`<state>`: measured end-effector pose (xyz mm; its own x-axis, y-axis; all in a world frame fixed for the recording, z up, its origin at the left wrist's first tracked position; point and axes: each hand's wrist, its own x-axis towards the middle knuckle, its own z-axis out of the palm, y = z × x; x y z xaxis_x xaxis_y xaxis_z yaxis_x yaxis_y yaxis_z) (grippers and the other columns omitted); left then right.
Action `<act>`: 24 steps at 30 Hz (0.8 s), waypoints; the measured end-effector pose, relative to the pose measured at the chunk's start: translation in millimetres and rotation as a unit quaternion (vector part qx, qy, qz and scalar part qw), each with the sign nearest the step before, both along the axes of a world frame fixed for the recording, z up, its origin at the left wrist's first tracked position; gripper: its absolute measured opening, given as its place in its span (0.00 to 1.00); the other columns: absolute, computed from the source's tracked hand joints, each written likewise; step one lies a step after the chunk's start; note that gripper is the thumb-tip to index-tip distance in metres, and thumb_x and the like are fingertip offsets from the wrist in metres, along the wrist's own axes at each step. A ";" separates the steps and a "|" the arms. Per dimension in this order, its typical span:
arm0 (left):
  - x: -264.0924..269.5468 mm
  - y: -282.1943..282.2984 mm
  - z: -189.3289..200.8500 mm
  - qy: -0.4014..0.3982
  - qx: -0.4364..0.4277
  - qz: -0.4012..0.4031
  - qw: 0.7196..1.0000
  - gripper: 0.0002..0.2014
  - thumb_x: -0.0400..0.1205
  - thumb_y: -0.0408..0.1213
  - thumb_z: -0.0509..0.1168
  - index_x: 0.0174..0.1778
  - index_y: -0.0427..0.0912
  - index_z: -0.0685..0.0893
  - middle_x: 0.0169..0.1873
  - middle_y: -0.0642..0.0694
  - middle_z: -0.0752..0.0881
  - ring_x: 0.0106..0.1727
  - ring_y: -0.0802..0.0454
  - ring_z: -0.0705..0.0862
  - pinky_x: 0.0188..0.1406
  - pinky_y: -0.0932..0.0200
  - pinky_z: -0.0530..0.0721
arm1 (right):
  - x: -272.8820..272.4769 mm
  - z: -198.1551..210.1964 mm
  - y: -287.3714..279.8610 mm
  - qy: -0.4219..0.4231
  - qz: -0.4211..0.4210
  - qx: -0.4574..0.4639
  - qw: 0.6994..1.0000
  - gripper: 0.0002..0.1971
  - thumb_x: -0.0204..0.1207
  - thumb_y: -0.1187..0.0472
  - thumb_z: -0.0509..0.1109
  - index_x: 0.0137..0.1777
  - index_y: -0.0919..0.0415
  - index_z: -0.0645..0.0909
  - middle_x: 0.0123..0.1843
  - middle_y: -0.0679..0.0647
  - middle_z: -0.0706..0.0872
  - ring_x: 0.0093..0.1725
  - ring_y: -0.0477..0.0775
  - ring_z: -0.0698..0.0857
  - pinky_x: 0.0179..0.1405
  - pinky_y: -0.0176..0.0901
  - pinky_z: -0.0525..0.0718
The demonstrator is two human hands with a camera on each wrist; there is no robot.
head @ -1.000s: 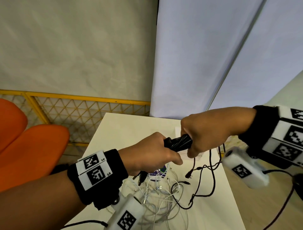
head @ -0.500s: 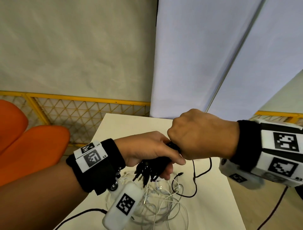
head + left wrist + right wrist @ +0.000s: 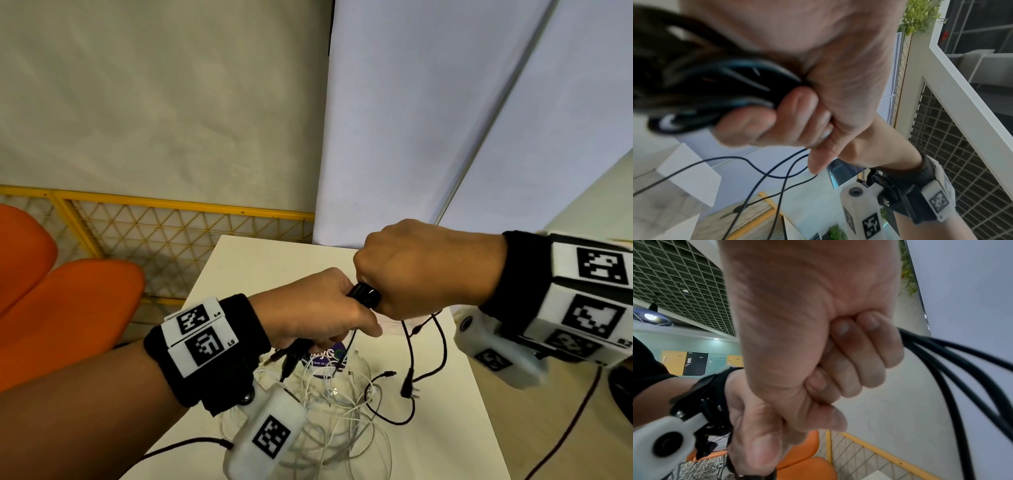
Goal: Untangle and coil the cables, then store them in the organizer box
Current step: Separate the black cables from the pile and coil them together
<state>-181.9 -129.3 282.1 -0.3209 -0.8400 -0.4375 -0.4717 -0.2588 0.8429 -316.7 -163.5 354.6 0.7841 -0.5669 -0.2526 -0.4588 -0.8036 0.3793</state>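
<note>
Together my left hand [image 3: 318, 308] and right hand [image 3: 421, 270] are fisted tight around the black cable bundle [image 3: 364, 294], held above the counter [image 3: 445, 428] so its loose tail hangs free at 6 o'clock, clear of the white cables [image 3: 335, 404] for winding.

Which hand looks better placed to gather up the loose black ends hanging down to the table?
Probably the right hand: the loose black cable ends hang just beneath it, while the left hand grips the black cable bundle as an anchor.
</note>
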 end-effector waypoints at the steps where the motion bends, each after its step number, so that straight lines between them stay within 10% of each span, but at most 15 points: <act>1: 0.6 -0.5 1.2 0.003 0.006 -0.011 1.000 0.19 0.79 0.32 0.73 0.28 0.41 0.70 0.17 0.48 0.67 0.17 0.51 0.65 0.22 0.60 0.69 | 0.8 -0.6 1.0 0.004 0.006 -0.004 1.000 0.21 0.79 0.52 0.63 0.28 0.50 0.59 0.28 0.47 0.65 0.25 0.44 0.64 0.24 0.38 0.64; 6: -0.4 -3.4 8.7 0.031 0.016 -0.062 0.997 0.15 0.79 0.29 0.73 0.30 0.40 0.76 0.19 0.45 0.73 0.21 0.48 0.73 0.35 0.51 0.82 | 4.6 -2.1 7.4 0.006 0.022 0.001 1.000 0.19 0.79 0.50 0.63 0.29 0.50 0.61 0.28 0.45 0.67 0.26 0.43 0.64 0.25 0.38 0.66; 13: -1.8 -5.9 4.9 0.047 -0.017 0.043 0.998 0.16 0.79 0.30 0.71 0.31 0.41 0.70 0.19 0.49 0.64 0.20 0.52 0.62 0.20 0.60 0.67 | -5.1 4.8 -6.4 -0.074 -0.054 0.071 0.993 0.09 0.77 0.52 0.68 0.39 0.49 0.72 0.31 0.45 0.74 0.29 0.44 0.73 0.28 0.40 0.72; 24: 12.9 -2.7 -2.0 0.178 -0.056 0.091 0.978 0.23 0.82 0.44 0.72 0.27 0.46 0.67 0.21 0.51 0.61 0.19 0.55 0.59 0.20 0.61 0.65 | -37.4 16.8 -27.5 -0.282 -0.155 0.353 0.879 0.24 0.80 0.45 0.67 0.33 0.63 0.67 0.25 0.47 0.62 0.25 0.48 0.60 0.23 0.36 0.62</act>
<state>-169.0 -131.9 280.0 -0.2770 -0.9339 -0.2261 -0.0969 -0.2070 0.9735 -354.1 -191.0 371.4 0.7335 -0.6329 -0.2478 -0.6517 -0.5514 -0.5208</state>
